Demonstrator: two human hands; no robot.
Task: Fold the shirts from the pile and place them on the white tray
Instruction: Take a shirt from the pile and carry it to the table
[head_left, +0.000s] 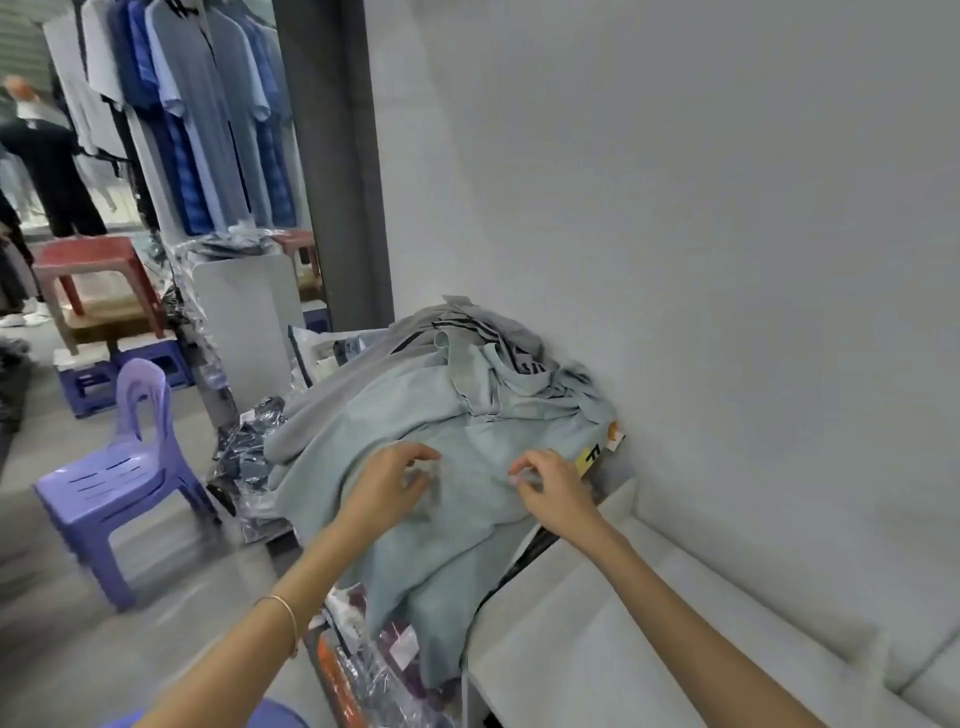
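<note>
Left hand (392, 486), right hand (553, 491) on shirt (415, 551); black-lettered tag (591, 458)

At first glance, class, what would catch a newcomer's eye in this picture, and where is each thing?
A pile of pale blue shirts fills the centre. The left hand and right hand curl their fingers at the top shirt. A purple chair stands at left; a white tray lies lower right.

Bare forearms — thin gold bangle (290, 617), left wrist.
</note>
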